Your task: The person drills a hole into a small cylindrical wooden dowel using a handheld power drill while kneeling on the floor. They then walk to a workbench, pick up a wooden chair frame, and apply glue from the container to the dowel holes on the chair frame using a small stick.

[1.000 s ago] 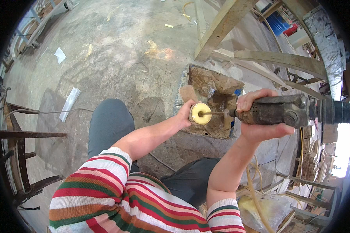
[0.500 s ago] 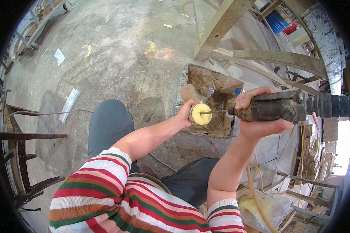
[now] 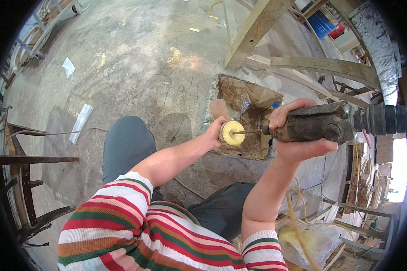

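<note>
My left hand (image 3: 215, 132) is wrapped around a small round cup (image 3: 222, 137). Pale yellow liquid (image 3: 233, 139) fills it close to the rim. In my right hand (image 3: 295, 148) is a dark, worn power drill (image 3: 309, 128), with my fingers over its top and my thumb along the lower side. A thin metal rod (image 3: 249, 132) runs from the drill's front into the yellow liquid. The rod's far end is hidden in the cup. Both hands are over a lined, brown-stained square tray or box (image 3: 237, 88) on the floor.
A wooden frame (image 3: 253, 34) stands at the upper right. Dark chair legs (image 3: 36, 159) are at the left, with a grey cable (image 3: 72, 129) near them. White paper (image 3: 81, 123) lies on the concrete floor. A clear plastic bag (image 3: 309, 241) and a hose (image 3: 299, 230) lie at lower right.
The drill and my right hand have shifted slightly left, toward the cup. My left hand has barely moved, and the rod is still in the yellow liquid.
</note>
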The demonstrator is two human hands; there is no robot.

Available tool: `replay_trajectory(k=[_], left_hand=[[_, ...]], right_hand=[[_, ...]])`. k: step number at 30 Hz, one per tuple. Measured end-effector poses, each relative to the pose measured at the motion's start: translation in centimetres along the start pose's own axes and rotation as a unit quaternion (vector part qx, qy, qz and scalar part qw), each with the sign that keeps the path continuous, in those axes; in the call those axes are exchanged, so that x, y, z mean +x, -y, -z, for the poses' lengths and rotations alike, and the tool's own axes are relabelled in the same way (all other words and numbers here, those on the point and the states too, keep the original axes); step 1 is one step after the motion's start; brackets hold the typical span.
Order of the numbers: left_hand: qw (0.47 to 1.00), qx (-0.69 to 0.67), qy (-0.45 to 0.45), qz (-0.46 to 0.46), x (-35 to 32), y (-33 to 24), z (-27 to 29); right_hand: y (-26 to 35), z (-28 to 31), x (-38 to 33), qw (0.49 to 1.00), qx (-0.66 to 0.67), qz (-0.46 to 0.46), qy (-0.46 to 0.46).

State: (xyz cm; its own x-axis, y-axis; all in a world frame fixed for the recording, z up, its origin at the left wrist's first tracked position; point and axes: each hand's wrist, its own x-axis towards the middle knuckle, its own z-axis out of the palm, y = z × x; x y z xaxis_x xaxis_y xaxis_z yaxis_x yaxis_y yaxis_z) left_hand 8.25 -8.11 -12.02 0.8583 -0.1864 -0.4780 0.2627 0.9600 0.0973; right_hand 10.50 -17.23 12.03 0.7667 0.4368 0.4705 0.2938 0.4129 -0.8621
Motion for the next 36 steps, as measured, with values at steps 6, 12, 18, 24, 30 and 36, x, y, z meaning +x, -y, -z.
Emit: replay_trajectory(k=[6,12,18,24,30,36], left_hand=[[1.000,-0.007,0.010,-0.005,0.3,-0.2,0.7],[1.000,0.005,-0.005,0.005,-0.1,0.3,0.1],[1.000,0.007,0.001,-0.004,-0.4,0.1,-0.1],[1.000,0.012,0.013,0.001,-0.8,0.2,-0.4],[1.000,0.012,-0.010,0.004,-0.6,0.5,-0.7],[1.000,-0.002,0.015,-0.001,-0.2,0.2,0.1]], right_hand=[[0.4,-0.1,0.1,1.000,-0.004,-0.001,-0.022],[0.3,0.7,-0.1,0.999,0.022,-0.004,-0.027],[0.4,0.5,0.0,0.999,0.045,-0.005,-0.011],[0.7,0.6,0.0,1.000,0.020,0.004,-0.008],[0.9,0.6,-0.2,1.000,0.017,-0.001,-0.015],[0.8,0.3,0.0,1.000,0.026,0.014,-0.002]])
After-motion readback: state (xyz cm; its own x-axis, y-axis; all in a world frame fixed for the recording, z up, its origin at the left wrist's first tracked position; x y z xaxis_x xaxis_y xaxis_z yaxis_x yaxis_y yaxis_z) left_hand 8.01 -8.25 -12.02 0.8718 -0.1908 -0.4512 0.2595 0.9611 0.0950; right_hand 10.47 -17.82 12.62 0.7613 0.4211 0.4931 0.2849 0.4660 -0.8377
